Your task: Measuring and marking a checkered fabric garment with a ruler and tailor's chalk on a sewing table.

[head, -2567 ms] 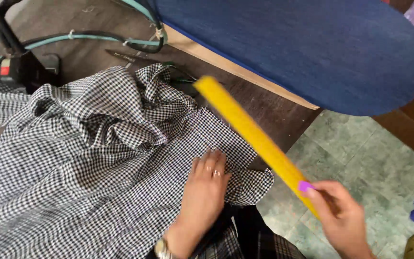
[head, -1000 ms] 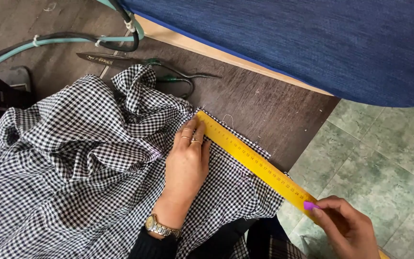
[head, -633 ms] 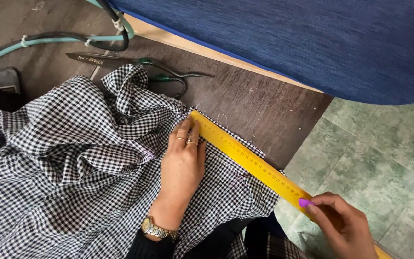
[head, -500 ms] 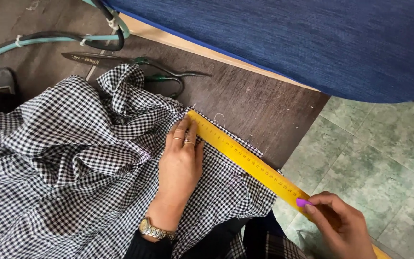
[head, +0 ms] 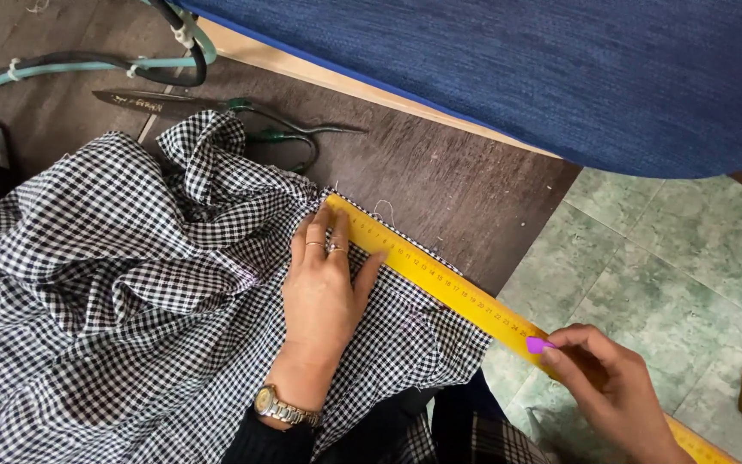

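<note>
pressing flat on checked cloth, open left hand; right hand pinching yellow ruler

Cloth: small black-and-white check, spread from 9 o'clock to centre. Ruler: bright yellow with fine dark markings, running from centre toward 5 o'clock. Desk: dark brown wood grain. Padded board, 1 o'clock: deep blue weave over a pale wooden edge. Floor, 3 o'clock: mottled pale green tiles. Right hand: purple thumbnail. Left hand: gold-coloured wristwatch. Scissors, 11 o'clock: green handles.
</note>
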